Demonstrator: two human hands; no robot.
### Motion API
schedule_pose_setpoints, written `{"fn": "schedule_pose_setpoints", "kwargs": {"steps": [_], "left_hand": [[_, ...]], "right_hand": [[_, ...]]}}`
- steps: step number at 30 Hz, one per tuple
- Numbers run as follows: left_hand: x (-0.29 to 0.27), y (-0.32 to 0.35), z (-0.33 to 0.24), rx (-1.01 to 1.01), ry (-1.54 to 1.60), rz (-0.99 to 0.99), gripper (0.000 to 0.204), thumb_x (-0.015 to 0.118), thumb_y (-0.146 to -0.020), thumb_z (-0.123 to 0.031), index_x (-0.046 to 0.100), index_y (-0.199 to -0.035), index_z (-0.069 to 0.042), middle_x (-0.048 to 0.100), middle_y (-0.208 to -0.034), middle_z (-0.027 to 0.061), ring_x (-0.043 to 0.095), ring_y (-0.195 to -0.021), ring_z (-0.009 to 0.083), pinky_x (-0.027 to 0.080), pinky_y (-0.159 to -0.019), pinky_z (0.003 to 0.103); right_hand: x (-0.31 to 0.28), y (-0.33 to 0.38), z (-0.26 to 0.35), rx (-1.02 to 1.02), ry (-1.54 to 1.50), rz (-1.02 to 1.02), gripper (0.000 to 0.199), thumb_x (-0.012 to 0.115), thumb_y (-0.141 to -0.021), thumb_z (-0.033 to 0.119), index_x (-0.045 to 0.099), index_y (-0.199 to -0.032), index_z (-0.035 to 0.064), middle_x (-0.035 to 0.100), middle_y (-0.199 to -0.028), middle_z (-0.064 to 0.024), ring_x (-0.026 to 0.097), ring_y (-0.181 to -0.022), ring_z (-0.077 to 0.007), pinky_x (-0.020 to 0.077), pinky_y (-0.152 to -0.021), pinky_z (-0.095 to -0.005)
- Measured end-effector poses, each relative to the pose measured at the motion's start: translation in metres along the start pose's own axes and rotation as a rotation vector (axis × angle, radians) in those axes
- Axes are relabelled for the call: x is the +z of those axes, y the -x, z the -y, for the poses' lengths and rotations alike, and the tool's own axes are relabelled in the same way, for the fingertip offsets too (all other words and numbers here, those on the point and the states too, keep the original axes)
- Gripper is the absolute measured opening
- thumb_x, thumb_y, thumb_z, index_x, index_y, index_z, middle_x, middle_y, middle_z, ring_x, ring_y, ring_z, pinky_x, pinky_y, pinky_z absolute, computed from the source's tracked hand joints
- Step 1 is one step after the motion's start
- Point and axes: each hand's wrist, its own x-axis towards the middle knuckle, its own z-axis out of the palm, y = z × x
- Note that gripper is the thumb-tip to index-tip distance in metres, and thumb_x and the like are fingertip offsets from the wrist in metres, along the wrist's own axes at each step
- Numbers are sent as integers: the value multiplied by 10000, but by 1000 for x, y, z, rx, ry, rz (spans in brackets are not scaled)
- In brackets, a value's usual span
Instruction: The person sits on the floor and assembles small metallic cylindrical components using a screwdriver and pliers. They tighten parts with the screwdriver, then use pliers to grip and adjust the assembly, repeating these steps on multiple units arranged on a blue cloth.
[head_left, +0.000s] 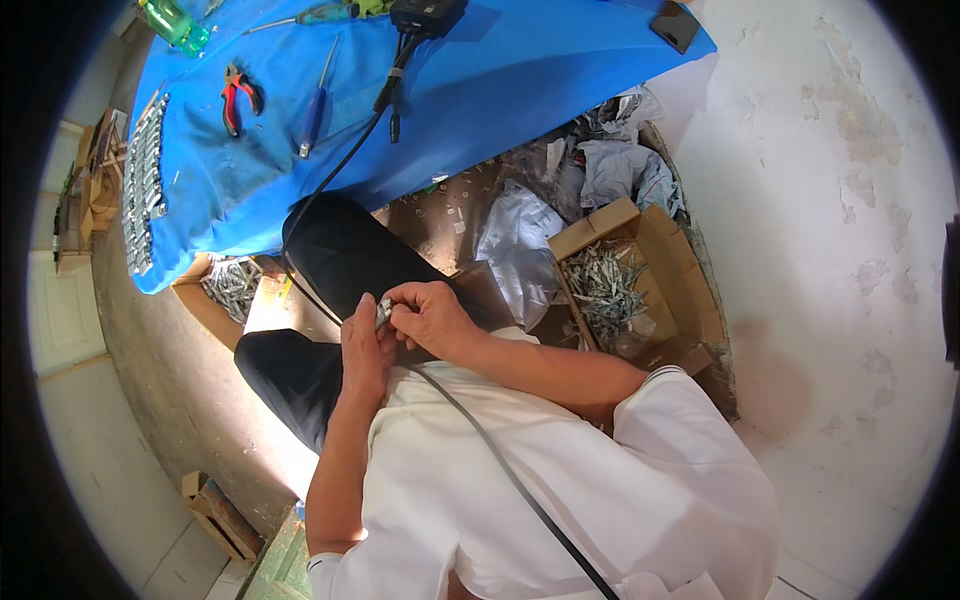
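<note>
Both hands meet just above the lap: the left hand (365,345) is curled round the lower end of a small metal part (383,311), and the right hand (432,315) has its fingertips pinched on the upper end, the two hands touching. The part is mostly hidden between the fingers, so I cannot tell just what it is; it looks like a short silvery fitting. To work it well, the left hand should hold firm and let the right fingertips alone do the turning or pushing, kept close over the lap so nothing drops. A black cable (500,465) passes under the wrists and should stay clear of the fingers. Right of the right hand stands an open box (650,250) of like metal pieces. Beyond the hands lies the blue table (500,90) with pliers (236,95), a screwdriver (315,105) and a row of parts (143,180) at its left edge.
</note>
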Motion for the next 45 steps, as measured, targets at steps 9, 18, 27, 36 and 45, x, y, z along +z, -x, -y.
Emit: {"fn": "schedule_pose_setpoints", "kwargs": {"steps": [9, 18, 27, 36, 45], "left_hand": [[-7, -7, 3, -50, 70, 14, 446, 451, -934, -447, 413, -609, -144, 369, -519, -46, 240, -408, 48, 156, -384, 224], [-5, -10, 0, -76, 88, 26, 440, 454, -929, -450, 391, -606, -158, 327, -505, -58, 227, -394, 54, 156, -376, 228], [-17, -23, 4, -180, 171, 158, 451, 422, -946, -452, 351, -586, -189, 311, -471, -64, 226, -359, 70, 177, -346, 218], [-20, -25, 0, -220, 206, 219, 456, 405, -946, -448, 337, -576, -191, 278, -464, -71, 199, -368, 67, 167, -349, 223], [-31, -34, 4, -248, 260, 336, 431, 406, -941, -406, 322, -584, -181, 281, -483, -58, 176, -386, 76, 157, -363, 240]], "right_hand": [[2, -5, -1, -47, 59, 15, 211, 501, -870, 66, 632, -992, -46, 619, -740, -37, 542, -581, -63, 462, -499, -208], [-1, -11, -10, -149, 152, -11, 189, 510, -866, 64, 639, -974, -24, 622, -720, -17, 518, -545, -53, 449, -492, -207], [2, -14, -7, -232, 275, -71, 129, 542, -806, 57, 617, -861, -31, 612, -700, -153, 575, -600, -155, 477, -580, -294], [2, -19, -10, -257, 354, -64, 103, 551, -786, 44, 601, -838, -30, 554, -656, -144, 491, -546, -157, 435, -534, -285], [-2, -24, -12, -299, 508, -4, 189, 524, -860, 61, 633, -994, -15, 595, -721, -18, 528, -563, -51, 459, -507, -214]]}}
